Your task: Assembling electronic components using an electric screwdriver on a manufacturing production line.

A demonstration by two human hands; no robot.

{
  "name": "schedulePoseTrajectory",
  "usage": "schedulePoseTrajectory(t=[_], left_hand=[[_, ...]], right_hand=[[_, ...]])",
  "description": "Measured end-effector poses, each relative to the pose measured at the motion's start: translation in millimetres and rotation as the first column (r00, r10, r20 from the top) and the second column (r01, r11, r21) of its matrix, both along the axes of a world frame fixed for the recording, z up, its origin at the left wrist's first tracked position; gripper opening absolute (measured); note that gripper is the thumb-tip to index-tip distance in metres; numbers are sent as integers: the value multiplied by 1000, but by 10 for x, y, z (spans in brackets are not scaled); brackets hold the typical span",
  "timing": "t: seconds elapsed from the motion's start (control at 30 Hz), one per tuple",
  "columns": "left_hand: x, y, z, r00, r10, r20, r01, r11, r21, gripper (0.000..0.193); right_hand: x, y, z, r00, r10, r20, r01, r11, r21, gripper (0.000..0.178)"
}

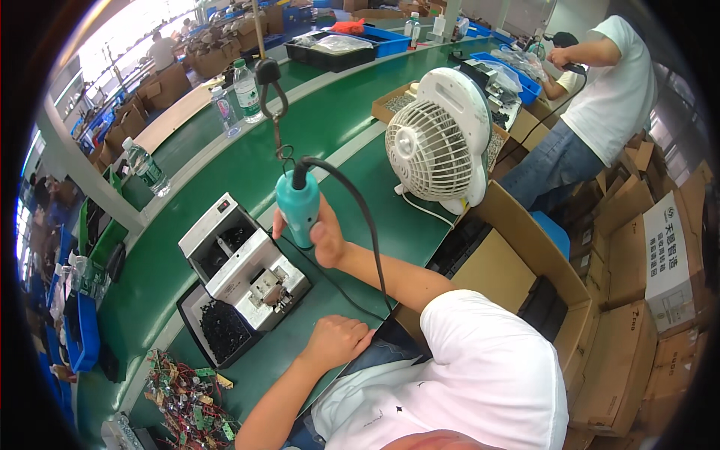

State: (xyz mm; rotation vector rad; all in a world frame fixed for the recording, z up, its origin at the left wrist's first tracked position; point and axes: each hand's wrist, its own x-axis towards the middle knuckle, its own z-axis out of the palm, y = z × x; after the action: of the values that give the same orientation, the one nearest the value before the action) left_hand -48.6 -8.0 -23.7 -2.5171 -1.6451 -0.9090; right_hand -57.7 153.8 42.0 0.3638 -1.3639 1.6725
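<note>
A teal electric screwdriver point(298, 204) hangs upright from a hook and coiled wire, its black cable looping down to the right. My right hand point(328, 237) is wrapped round its lower body; the bit is hidden. Just left of it stands a grey metal screw feeder point(238, 261) with dark bits in its top opening. A tray point(187, 309) of small black parts sits beside the feeder. My left hand point(336, 343) rests closed at the bench's near edge, fingers curled under; whatever they hold is hidden. Nearer left lies a heap of small circuit boards with wires point(193, 401).
A white fan point(429, 150) stands on the green bench point(352, 217) at right. Beside me is an open carton point(491, 274) with black parts. Water bottles point(246, 91) line the far side. A co-worker point(611, 90) stands at the far right.
</note>
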Motion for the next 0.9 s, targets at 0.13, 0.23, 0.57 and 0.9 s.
schedulePoseTrajectory(t=[0.13, 0.23, 0.57, 0.9], left_hand=[[-2, 9, 26, 1000, 10, -4, -10, 1000, 8, 26], [19, -33, 39, 1000, 11, -1, -11, 1000, 6, 26], [90, -52, 0, 994, 72, -77, -73, 997, -11, 25], [-33, -80, -62, 999, 42, -24, -42, 999, -25, 24]], right_hand=[[-27, 231, 21, 994, 82, -66, -95, 965, -244, 47], [-61, 423, -141, 998, 50, -27, -57, 897, -439, 42], [-671, 937, -822, 652, -485, 583, 425, 870, 248, 26], [-697, 810, -816, 494, -715, 494, 150, 630, 762, 25]])
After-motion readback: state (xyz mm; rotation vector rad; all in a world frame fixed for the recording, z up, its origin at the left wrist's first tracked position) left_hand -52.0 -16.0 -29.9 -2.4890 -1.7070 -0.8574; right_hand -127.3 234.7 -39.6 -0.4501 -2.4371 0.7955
